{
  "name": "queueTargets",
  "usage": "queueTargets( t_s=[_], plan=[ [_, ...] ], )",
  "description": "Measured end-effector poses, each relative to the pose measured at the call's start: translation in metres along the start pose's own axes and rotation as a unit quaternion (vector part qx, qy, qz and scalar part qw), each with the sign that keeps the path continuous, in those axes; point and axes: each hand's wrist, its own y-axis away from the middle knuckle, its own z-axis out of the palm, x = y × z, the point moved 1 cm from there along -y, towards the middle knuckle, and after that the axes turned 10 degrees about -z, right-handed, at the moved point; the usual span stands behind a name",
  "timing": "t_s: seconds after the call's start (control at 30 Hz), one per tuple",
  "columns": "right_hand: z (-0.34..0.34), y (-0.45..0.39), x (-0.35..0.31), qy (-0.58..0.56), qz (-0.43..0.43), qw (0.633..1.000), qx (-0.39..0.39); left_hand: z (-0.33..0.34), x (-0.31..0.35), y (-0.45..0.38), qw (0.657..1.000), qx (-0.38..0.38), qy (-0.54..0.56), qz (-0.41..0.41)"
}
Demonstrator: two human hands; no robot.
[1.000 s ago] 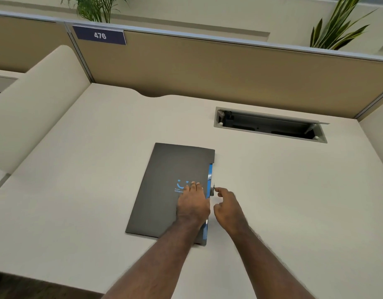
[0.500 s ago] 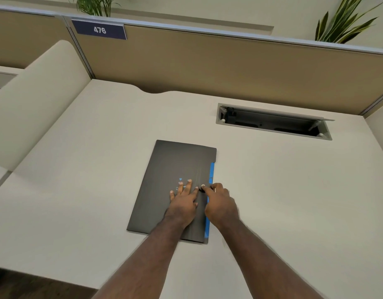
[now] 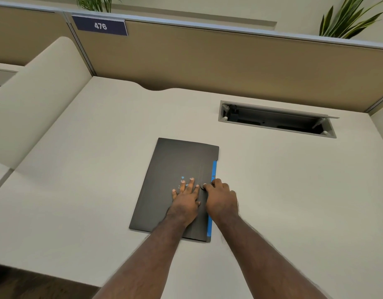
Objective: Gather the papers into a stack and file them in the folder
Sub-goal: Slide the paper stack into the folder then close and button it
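A dark grey folder [image 3: 175, 165] lies closed on the cream desk [image 3: 283, 190], with a blue strip [image 3: 213, 169] showing along its right edge. No loose papers are visible. My left hand [image 3: 186, 197] rests flat on the cover, fingers spread over a small blue logo. My right hand [image 3: 220, 198] sits at the folder's right edge, its fingers curled, thumb and fingertip pressing on the cover at the blue strip. Whether it pinches a flap or clasp there is too small to tell.
An open cable tray slot [image 3: 277, 119] is cut into the desk at the back right. A tan partition [image 3: 229, 67] with a "476" sign [image 3: 99, 25] closes the back. A cream side panel [image 3: 35, 93] stands at the left. The desk's front edge [image 3: 45, 275] is near.
My right hand moved left from beside the folder onto its right edge. My left hand slid slightly down the cover and spread flat. The folder stayed in place.
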Motion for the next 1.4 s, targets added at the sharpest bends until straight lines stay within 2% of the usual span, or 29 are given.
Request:
queueTargets(
  t_s=[0.37, 0.47, 0.53, 0.63, 0.73, 0.77, 0.87, 1.0, 1.13, 1.3, 1.4],
  plan=[
    [0.003, -0.003, -0.004, 0.025, 0.010, 1.000, -0.004, -0.002, 0.001, 0.001, 1.000, -0.006, 0.001, -0.002],
    [0.000, -0.004, -0.005, 0.022, 0.015, 1.000, -0.013, -0.006, 0.000, 0.004, 0.999, -0.006, 0.032, -0.001],
    [-0.004, -0.001, -0.002, 0.003, 0.016, 1.000, 0.004, -0.009, -0.006, 0.010, 0.995, 0.030, 0.094, -0.009],
    [-0.004, 0.015, 0.003, -0.079, 0.061, 0.994, 0.051, -0.019, -0.032, 0.022, 0.971, 0.127, 0.196, -0.060],
    [0.002, 0.033, 0.003, -0.163, 0.118, 0.978, 0.047, -0.035, -0.070, 0.036, 0.941, 0.237, 0.173, -0.167],
    [0.005, 0.037, 0.002, -0.175, 0.126, 0.976, 0.035, -0.039, -0.082, 0.040, 0.933, 0.250, 0.149, -0.213],
    [0.008, 0.045, -0.003, -0.214, 0.136, 0.967, 0.007, -0.042, -0.104, 0.049, 0.922, 0.202, 0.102, -0.314],
    [0.006, 0.046, -0.013, -0.252, 0.155, 0.955, -0.013, -0.037, -0.109, 0.050, 0.925, 0.186, 0.098, -0.315],
    [0.007, 0.039, -0.012, -0.309, 0.181, 0.934, -0.013, -0.037, -0.114, 0.044, 0.898, 0.181, 0.234, -0.326],
    [0.004, 0.030, -0.002, -0.363, 0.193, 0.911, -0.025, -0.041, -0.121, 0.034, 0.822, 0.132, 0.471, -0.290],
    [0.005, 0.029, 0.000, -0.402, 0.212, 0.891, -0.012, -0.043, -0.127, 0.033, 0.796, 0.091, 0.533, -0.272]
  ],
)
